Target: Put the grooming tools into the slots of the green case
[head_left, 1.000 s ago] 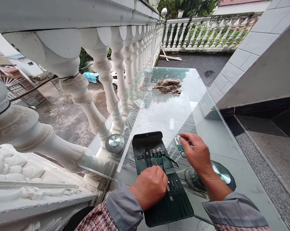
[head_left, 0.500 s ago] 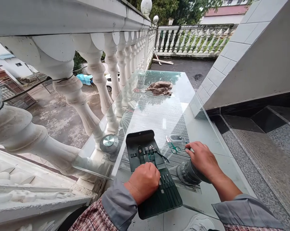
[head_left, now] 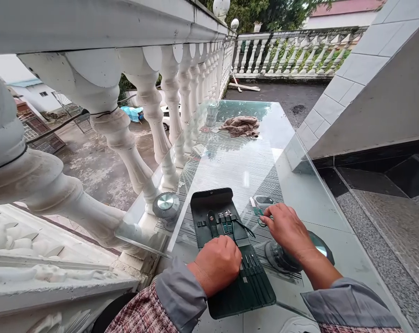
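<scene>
A dark green manicure case (head_left: 230, 249) lies unrolled on the glass table (head_left: 299, 185), with small metal tools strapped inside it. My left hand (head_left: 218, 263) rests as a closed fist on the middle of the case. My right hand (head_left: 287, 229) is just right of the case, fingers curled, its fingertips touching small green-handled scissors (head_left: 258, 213). A nail clipper (head_left: 265, 200) lies just beyond the scissors.
A crumpled brown cloth (head_left: 241, 126) lies at the table's far end. Round metal table fittings (head_left: 165, 203) sit at the near corners. A white balustrade (head_left: 143, 101) runs along the left, a tiled wall (head_left: 362, 83) on the right.
My right hand moved back from the far tools, swung right, then came left onto the scissors. My left fist stayed on the case. The camera view shifted slightly.
</scene>
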Demonstrator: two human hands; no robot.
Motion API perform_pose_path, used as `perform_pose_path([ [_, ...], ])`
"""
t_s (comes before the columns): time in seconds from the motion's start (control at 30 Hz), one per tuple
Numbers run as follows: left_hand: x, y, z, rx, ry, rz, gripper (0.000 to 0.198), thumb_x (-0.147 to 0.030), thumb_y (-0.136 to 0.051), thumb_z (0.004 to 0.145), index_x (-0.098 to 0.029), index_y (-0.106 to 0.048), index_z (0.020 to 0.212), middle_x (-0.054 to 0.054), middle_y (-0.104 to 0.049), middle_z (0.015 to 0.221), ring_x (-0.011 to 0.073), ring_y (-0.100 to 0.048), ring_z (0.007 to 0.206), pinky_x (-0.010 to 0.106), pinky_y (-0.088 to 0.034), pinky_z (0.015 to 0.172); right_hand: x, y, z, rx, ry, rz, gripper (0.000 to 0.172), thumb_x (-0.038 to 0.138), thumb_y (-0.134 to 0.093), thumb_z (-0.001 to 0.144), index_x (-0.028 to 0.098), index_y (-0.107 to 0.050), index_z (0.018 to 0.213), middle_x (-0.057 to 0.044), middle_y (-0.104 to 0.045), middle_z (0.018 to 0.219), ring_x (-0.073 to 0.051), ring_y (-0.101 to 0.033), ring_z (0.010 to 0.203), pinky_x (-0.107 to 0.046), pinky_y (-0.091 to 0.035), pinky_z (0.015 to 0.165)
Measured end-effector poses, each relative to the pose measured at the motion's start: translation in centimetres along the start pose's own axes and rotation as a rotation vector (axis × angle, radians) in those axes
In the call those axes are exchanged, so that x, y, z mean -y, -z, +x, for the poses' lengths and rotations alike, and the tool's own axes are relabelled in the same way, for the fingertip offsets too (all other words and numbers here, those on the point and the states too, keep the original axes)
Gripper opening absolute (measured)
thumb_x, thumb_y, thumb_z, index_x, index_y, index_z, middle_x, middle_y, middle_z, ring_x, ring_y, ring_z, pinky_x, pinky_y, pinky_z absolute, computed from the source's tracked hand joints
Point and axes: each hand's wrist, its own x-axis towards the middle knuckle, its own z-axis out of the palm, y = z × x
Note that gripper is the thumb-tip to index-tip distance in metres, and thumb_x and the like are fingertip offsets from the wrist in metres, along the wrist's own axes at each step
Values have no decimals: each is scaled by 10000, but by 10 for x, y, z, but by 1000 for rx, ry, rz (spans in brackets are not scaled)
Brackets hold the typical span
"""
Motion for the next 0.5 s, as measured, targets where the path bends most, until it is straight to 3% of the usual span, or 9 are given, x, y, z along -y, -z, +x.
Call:
perform_pose_path([
  [0.17,0,-1,-1,-5,-3,1,154,-50,-370,858,-102,-512,828,109,-574,793,195,-556,681,294,-431,548,-2,-2,-1,19,27,7,116,243,-503,830,193,-545,735,-66,-541,845,-219,-478,845,-309,-369,728],
  [0.33,0,1,-1,4,4,-5,146,-49,-382,856,-100,-516,831,95,-565,781,188,-550,675,288,-424,537,-4,-2,-5,-10,32,-23,92,246,-520,821,178,-568,861,-80,-551,885,-221,-497,844,-321,-375,746],
  [0.5,-1,0,0,16,-2,21,163,-39,-372,849,-102,-521,829,87,-561,763,195,-544,655,296,-418,515,-3,2,-6,26,47,-29,70,187,-502,812,194,-557,769,-60,-546,855,-214,-489,847,-303,-368,713],
])
